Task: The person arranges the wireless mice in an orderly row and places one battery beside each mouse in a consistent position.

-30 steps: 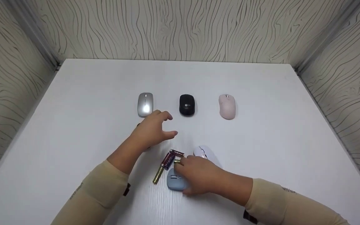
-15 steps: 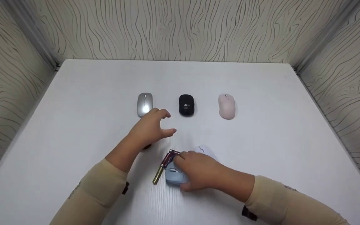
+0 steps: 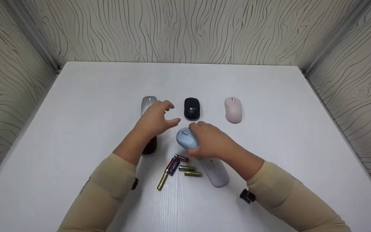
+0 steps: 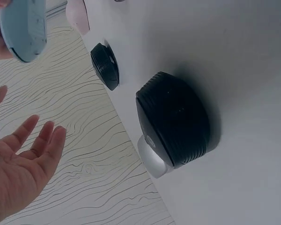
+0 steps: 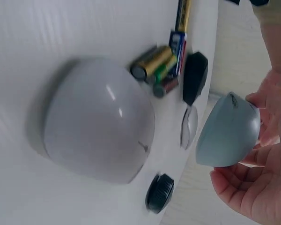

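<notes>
My right hand [image 3: 213, 140] grips a light blue computer mouse [image 3: 185, 138] by its sides. The right wrist view shows this blue mouse [image 5: 229, 133] raised above the table, thumb and fingertips against it. My left hand [image 3: 155, 119] holds nothing; its thumb and fingers curve apart, beside the blue mouse. It partly covers a silver mouse [image 3: 147, 102]. Under the left wrist lies a dark mouse [image 3: 150, 146], large in the left wrist view as a black ribbed mouse [image 4: 173, 119]. A white mouse [image 3: 217, 174] lies below my right hand.
Several loose batteries [image 3: 187, 168], gold-green and dark red, lie on the white table [image 3: 269, 129] left of the white mouse. Farther back sit a black mouse [image 3: 192, 109] and a pink mouse [image 3: 233, 110]. Patterned panels [image 3: 185, 30] enclose the table.
My right hand has lifted the blue mouse from beside the batteries and carried it forward. More batteries and the white mouse now show. My left hand has shifted slightly forward.
</notes>
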### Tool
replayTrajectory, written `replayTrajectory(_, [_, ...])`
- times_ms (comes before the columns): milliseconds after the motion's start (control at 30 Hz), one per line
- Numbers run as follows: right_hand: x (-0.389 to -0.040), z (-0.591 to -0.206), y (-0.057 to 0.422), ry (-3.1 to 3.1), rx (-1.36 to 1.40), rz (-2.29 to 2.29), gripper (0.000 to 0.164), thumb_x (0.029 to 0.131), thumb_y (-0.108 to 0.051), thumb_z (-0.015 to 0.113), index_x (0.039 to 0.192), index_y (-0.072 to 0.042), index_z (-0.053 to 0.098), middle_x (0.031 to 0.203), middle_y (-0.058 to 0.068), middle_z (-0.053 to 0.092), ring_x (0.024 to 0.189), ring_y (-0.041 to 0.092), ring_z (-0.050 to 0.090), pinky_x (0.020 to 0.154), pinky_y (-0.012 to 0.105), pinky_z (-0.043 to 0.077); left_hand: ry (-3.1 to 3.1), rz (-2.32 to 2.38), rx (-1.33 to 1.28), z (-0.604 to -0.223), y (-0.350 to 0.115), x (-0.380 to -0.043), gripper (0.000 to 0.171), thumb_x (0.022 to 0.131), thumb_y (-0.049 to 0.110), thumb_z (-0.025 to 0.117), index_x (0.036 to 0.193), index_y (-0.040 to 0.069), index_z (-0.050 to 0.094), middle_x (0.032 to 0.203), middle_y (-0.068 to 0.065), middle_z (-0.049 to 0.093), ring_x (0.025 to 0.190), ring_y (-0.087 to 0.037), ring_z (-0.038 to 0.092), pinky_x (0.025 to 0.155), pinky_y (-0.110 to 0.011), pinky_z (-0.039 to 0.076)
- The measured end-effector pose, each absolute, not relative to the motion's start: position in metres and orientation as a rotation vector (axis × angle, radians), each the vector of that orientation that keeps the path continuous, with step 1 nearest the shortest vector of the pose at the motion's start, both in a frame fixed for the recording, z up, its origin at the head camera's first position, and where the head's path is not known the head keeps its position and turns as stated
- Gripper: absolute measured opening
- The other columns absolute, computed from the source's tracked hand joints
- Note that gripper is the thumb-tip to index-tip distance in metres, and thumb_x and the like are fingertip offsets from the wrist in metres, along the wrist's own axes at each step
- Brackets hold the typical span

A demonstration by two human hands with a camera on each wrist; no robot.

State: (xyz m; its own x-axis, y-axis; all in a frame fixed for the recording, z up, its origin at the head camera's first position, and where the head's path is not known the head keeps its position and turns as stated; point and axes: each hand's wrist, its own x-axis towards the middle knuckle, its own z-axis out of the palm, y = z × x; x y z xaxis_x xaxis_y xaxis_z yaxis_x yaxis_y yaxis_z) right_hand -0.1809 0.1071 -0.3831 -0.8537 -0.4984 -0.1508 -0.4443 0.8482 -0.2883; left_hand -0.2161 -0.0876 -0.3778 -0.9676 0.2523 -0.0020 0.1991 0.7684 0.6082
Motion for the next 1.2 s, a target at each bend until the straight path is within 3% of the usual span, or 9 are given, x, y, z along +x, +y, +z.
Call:
replayTrajectory(233, [-0.212, -0.39, 0.108, 2.812, -0.458, -0.45, 0.067, 0.071, -0.041, 0.07, 0.123, -0.005, 0.046, 0.105, 0.01, 0.055, 0.089, 0.022, 0.055, 0.078, 0.04, 0.048, 2.843, 1.004, 0.305, -0.385, -0.083, -0.227, 0.049, 0.082, 0.034, 0.066, 0.122, 0.01, 0.052, 0.119, -0.012, 0.053, 0.108, -0.025, 0.051, 0.089, -0.038, 0.045])
replayTrajectory(467, [-0.226, -0.406, 0.104, 2.784, -0.265, -0.446, 0.082, 0.075, -0.045, 0.064, 0.136, 0.002, 0.035, 0.118, 0.019, 0.053, 0.098, 0.027, 0.054, 0.083, 0.043, 0.048, 2.834, 0.938, 0.277, -0.393, -0.079, -0.229, 0.05, 0.082, 0.037, 0.065, 0.123, 0.012, 0.052, 0.12, -0.011, 0.052, 0.109, -0.024, 0.051, 0.092, -0.037, 0.043])
replayTrajectory(767, [-0.228, -0.42, 0.096, 2.806, -0.162, -0.437, 0.072, 0.075, -0.043, 0.063, 0.127, 0.003, 0.045, 0.108, 0.016, 0.059, 0.091, 0.026, 0.057, 0.079, 0.042, 0.049, 2.817, 0.908, 0.3, -0.399, -0.077, -0.229, 0.05, 0.083, 0.036, 0.065, 0.124, 0.01, 0.052, 0.121, -0.013, 0.052, 0.109, -0.024, 0.051, 0.092, -0.037, 0.042])
replayTrajectory(1033, [-0.23, -0.431, 0.093, 2.785, -0.091, -0.391, 0.08, 0.076, -0.045, 0.064, 0.136, 0.0, 0.038, 0.12, 0.017, 0.055, 0.1, 0.028, 0.056, 0.085, 0.043, 0.048, 2.802, 0.874, 0.28, -0.403, -0.076, -0.227, 0.05, 0.082, 0.039, 0.065, 0.123, 0.012, 0.052, 0.121, -0.012, 0.051, 0.108, -0.024, 0.052, 0.091, -0.038, 0.043])
replayTrajectory(1200, [-0.23, -0.433, 0.09, 2.791, -0.105, -0.388, 0.081, 0.076, -0.049, 0.063, 0.137, 0.0, 0.038, 0.119, 0.017, 0.057, 0.101, 0.028, 0.056, 0.085, 0.043, 0.047, 2.809, 0.869, 0.294, -0.406, -0.076, -0.227, 0.05, 0.082, 0.038, 0.065, 0.123, 0.011, 0.052, 0.12, -0.013, 0.052, 0.107, -0.025, 0.052, 0.091, -0.038, 0.043])
